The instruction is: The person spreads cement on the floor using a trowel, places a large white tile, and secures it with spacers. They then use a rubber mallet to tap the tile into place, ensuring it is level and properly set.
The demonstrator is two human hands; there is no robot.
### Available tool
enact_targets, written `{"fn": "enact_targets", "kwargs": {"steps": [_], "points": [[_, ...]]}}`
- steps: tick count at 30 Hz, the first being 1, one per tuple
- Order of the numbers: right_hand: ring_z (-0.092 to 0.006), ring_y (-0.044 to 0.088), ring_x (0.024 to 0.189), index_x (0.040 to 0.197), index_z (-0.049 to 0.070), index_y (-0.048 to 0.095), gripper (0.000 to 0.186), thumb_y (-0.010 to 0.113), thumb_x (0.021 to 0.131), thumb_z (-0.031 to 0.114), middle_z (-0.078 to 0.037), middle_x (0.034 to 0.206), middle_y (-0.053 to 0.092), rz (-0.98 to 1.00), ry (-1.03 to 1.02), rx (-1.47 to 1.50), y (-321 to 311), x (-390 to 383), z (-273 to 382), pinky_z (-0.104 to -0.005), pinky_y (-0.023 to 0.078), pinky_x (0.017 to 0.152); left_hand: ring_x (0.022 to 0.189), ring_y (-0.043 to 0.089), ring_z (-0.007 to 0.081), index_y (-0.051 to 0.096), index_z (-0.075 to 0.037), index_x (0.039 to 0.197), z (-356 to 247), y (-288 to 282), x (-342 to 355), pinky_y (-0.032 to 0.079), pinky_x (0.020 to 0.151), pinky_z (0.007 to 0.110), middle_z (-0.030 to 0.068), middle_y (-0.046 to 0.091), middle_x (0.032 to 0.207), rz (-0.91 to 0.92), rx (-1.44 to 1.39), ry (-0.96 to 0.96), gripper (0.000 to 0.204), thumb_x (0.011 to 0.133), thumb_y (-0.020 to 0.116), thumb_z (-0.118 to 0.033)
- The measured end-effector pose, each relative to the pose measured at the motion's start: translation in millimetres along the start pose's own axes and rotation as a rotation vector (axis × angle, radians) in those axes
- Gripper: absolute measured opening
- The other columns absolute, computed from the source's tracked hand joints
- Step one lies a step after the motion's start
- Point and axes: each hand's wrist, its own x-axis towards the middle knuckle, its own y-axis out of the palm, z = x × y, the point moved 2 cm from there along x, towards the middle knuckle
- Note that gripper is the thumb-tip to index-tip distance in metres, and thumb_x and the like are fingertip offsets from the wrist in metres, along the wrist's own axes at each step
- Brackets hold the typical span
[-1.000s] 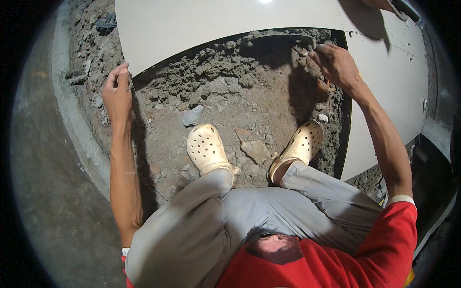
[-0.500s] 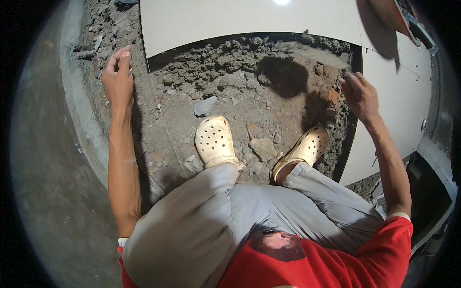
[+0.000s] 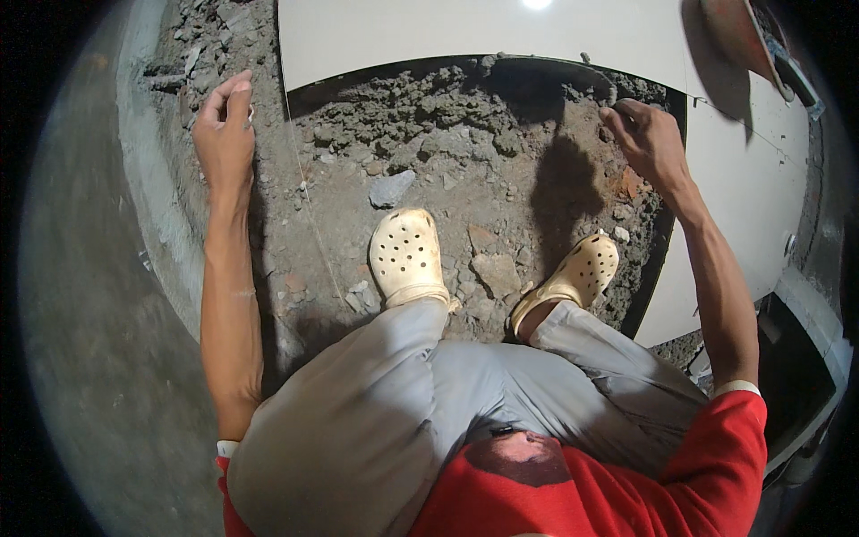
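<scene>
My right hand (image 3: 649,143) is closed around the handle end of a trowel, whose thin dark blade (image 3: 568,73) reaches left along the cut edge of the pale floor tiles (image 3: 447,27). Below the blade lies rough, lumpy grey mortar (image 3: 412,112) inside the recess. My left hand (image 3: 225,130) is held over the rubble strip at the left, thumb and forefinger brought close together. Whatever may be between those fingers is too small to make out. A thin string (image 3: 304,192) runs down the recess to the right of that hand.
My cream clogs (image 3: 407,255) stand on the broken ground, near a grey stone (image 3: 392,190) and a tan stone (image 3: 495,275). A round pan-like container (image 3: 738,40) sits on the tiles at the upper right. A grey kerb (image 3: 148,179) curves along the left.
My right hand has moved up and left, and the trowel blade, blurred before, now lies nearer the far tile edge. The left hand has shifted only slightly upward. The view has moved a little.
</scene>
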Motion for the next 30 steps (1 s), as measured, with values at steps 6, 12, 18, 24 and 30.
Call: {"fn": "enact_targets", "kwargs": {"steps": [6, 12, 18, 24, 30], "points": [[-0.0406, 0.067, 0.077, 0.1, 0.001, 0.07, 0.037, 0.062, 0.105, 0.037, -0.02, 0.086, 0.069, -0.11, -0.058, -0.076, -10.6, -23.2, -18.6, -0.0502, 0.051, 0.072, 0.069, 0.047, 0.0031, 0.077, -0.006, 0.12, -1.8, -6.3, 3.5, 0.037, 0.061, 0.022, -0.0071, 0.061, 0.081, -0.022, -0.045, 0.017, 0.029, 0.102, 0.068, -0.027], [-0.0408, 0.07, 0.091, 0.107, 0.005, 0.07, 0.031, 0.063, 0.104, 0.035, -0.019, 0.102, 0.072, -0.073, -0.116, -0.079, -7.4, -40.0, 7.5, -0.048, 0.057, 0.08, 0.069, 0.047, 0.0029, 0.077, -0.006, 0.12, 1.4, -3.0, 9.1, 0.04, 0.063, 0.023, -0.0074, 0.061, 0.081, -0.069, -0.079, 0.001, 0.029, 0.102, 0.069, -0.027], [-0.0431, 0.07, 0.089, 0.103, 0.003, 0.07, 0.037, 0.06, 0.104, 0.038, -0.021, 0.102, 0.071, -0.105, -0.21, -0.089, 31.9, 5.0, 59.8, -0.0512, 0.055, 0.08, 0.064, 0.045, 0.0022, 0.078, -0.008, 0.12, -0.1, 2.4, 7.8, 0.036, 0.058, 0.022, -0.0077, 0.06, 0.077, -0.025, -0.13, 0.055, 0.028, 0.102, 0.068, -0.028], [-0.0442, 0.068, 0.079, 0.097, 0.003, 0.071, 0.039, 0.061, 0.104, 0.039, -0.022, 0.083, 0.071, -0.095, -0.128, 0.045, 21.0, 13.4, 59.8, -0.0525, 0.053, 0.075, 0.065, 0.045, 0.0024, 0.078, -0.008, 0.119, 1.7, -2.8, 2.5, 0.036, 0.058, 0.022, -0.0069, 0.063, 0.081, -0.063, -0.083, 0.077, 0.031, 0.101, 0.068, -0.031], [-0.0332, 0.044, 0.058, 0.089, -0.002, 0.063, 0.042, 0.063, 0.104, 0.036, -0.019, 0.065, 0.053, -0.12, -0.117, 0.033, 11.5, -12.0, 39.8, -0.0416, 0.044, 0.06, 0.067, 0.047, 0.0026, 0.078, -0.008, 0.119, 6.9, -9.1, 6.8, 0.038, 0.059, 0.023, -0.0061, 0.065, 0.084, -0.053, -0.115, 0.039, 0.03, 0.101, 0.069, -0.03]]}}
